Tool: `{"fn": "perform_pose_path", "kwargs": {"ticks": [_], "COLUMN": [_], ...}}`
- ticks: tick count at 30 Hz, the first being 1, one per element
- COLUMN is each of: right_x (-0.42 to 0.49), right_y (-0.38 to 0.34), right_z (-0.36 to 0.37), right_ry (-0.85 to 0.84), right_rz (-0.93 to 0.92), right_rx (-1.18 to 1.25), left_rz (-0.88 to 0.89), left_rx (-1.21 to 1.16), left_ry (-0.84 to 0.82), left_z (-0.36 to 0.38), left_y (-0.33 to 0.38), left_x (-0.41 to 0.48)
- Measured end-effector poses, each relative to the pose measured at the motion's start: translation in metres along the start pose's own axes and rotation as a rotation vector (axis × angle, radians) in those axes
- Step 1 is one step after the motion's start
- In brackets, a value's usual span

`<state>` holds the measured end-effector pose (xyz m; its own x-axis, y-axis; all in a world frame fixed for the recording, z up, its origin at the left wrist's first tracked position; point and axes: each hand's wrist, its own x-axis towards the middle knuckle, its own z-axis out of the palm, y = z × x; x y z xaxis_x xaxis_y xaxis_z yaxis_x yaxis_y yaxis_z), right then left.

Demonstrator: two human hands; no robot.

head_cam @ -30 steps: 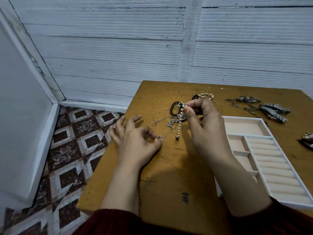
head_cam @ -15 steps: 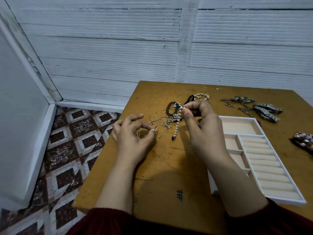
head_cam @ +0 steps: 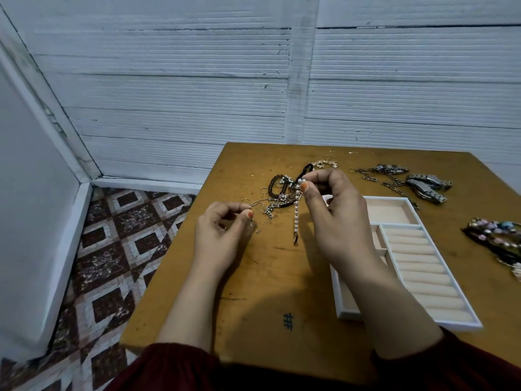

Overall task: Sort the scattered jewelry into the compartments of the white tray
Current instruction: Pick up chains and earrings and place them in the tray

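My right hand pinches the top of a pearl strand, which hangs down to a dark clasp just above the table. My left hand pinches a thin silver chain at its end, thumb against forefinger. Both pieces run back into a tangled heap of jewelry behind the hands. The white tray lies to the right of my right hand, with beige compartments and a ridged ring section; my right forearm covers its left side.
Chain bracelets and metal watches lie at the table's far right. A colourful beaded piece sits at the right edge. The wooden table ends just left of my left hand; patterned floor lies below.
My right hand has lifted the pearl strand a little higher out of the heap. My left hand shifted slightly left, still pinching the thin chain.
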<state>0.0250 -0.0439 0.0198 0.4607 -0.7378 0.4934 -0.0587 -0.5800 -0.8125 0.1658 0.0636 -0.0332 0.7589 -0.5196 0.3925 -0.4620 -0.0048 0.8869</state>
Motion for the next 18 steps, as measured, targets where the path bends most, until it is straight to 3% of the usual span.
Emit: {"fn": "perform_pose_path", "kwargs": {"ticks": [18], "right_x": [0.018], "right_y": [-0.008], "right_z": [-0.069], "right_ry": [0.105], "right_rz": [-0.092], "right_rx": [0.004], "left_rz": [-0.079], "left_rx": [-0.172], "left_ry": [0.007], "left_z": [0.037], "left_y": [0.051], "left_x": [0.0]}}
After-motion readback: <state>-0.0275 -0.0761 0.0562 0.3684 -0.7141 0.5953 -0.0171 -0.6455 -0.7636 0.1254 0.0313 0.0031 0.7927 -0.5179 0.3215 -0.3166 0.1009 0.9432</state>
